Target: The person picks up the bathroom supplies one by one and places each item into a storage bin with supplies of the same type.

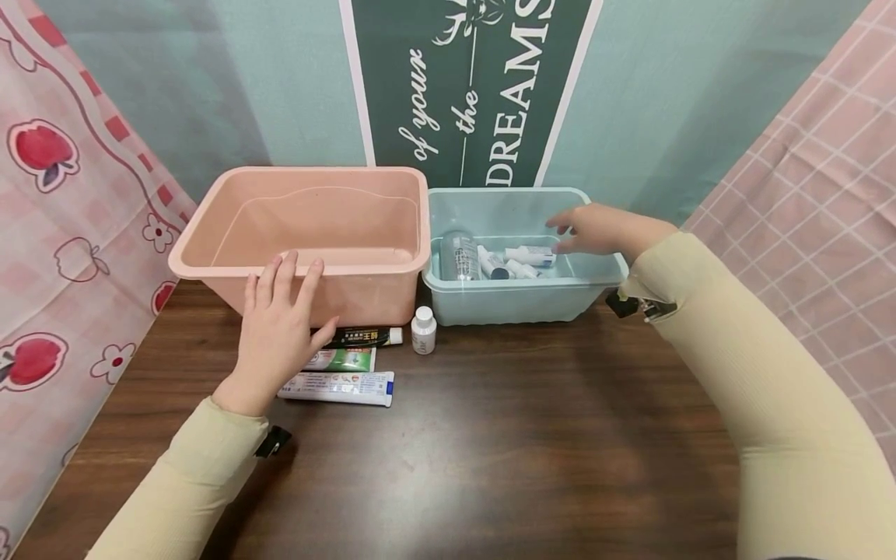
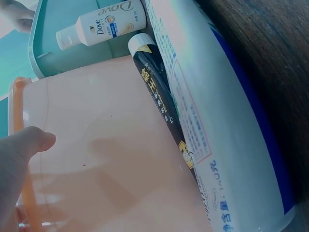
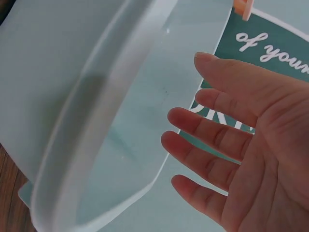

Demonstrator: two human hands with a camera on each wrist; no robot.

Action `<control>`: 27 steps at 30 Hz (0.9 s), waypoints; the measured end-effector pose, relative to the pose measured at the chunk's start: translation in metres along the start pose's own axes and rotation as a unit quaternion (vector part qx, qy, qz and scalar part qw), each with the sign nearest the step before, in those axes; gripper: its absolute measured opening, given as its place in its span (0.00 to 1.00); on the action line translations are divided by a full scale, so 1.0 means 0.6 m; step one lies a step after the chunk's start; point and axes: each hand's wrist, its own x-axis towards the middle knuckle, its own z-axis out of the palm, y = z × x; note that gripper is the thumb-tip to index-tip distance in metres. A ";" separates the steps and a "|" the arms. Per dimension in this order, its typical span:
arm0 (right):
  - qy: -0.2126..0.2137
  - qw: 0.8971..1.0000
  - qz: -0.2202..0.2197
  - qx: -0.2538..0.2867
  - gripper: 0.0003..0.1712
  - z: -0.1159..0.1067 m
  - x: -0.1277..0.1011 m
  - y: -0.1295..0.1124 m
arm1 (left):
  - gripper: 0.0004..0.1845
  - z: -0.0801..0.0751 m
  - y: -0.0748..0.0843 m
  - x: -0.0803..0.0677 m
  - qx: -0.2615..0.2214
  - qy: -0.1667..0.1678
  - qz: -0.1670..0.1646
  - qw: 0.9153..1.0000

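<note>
Pink bin: large salmon-pink rectangular plastic bin (image 1: 329,225), on the dark wood-grain tabletop (image 1: 504,435), left of centre, nothing seen inside.
Left hand: left hand (image 1: 276,330) laid flat against the pink bin's front wall, fingers (image 1: 288,274) straight and a little spread, tips at the rim, gripping nothing.
Blue bin: pale blue translucent plastic bin (image 1: 521,299), just right of the pink bin, sides touching or nearly so.
Right hand: right hand (image 1: 595,228) hovering over the blue bin's right half, fingers (image 3: 212,125) spread wide and relaxed, holding nothing.
Blue bin contents: one clear bottle with a printed label (image 1: 460,257) standing at the left; a cluster of small white bottles or tubes (image 1: 514,260) lying beside it, at least three, exact count unclear; labels unreadable.
Tubes: three toothpaste tubes lying on the tabletop in front of the pink bin, partly under the left hand: black tube with gold Chinese characters and a white cap (image 1: 367,337), green-and-white tube (image 1: 344,359), white-and-blue tube (image 1: 339,386) with small print, "140" readable in the left wrist view.
Small bottle: one white bottle with a white cap (image 1: 423,330), upright between the two bins' front corners; label reads "Dove" in the left wrist view (image 2: 104,23).
Poster: dark green wall poster with white lettering (image 1: 472,85), behind the bins; readable: "of your", "the", "DREAMS".
Cloths: pink apple-print cloth (image 1: 63,202) at left; pink checked cloth (image 1: 819,202) at right.
</note>
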 end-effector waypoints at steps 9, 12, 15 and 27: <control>0.009 0.999 -0.028 -0.019 0.31 0.013 -0.023 -0.011 | 0.45 -0.001 0.003 0.001 -0.001 -0.013 -0.003 1.000; 0.017 0.999 -0.032 -0.018 0.31 0.014 -0.027 -0.014 | 0.45 -0.002 0.002 0.001 0.000 -0.011 -0.005 1.000; 0.023 0.999 -0.033 -0.022 0.31 0.014 -0.038 -0.018 | 0.45 -0.002 0.003 0.002 -0.001 -0.009 -0.005 1.000; 0.036 0.999 -0.023 -0.021 0.33 0.020 -0.075 -0.036 | 0.46 -0.004 0.004 0.002 -0.005 0.001 -0.001 1.000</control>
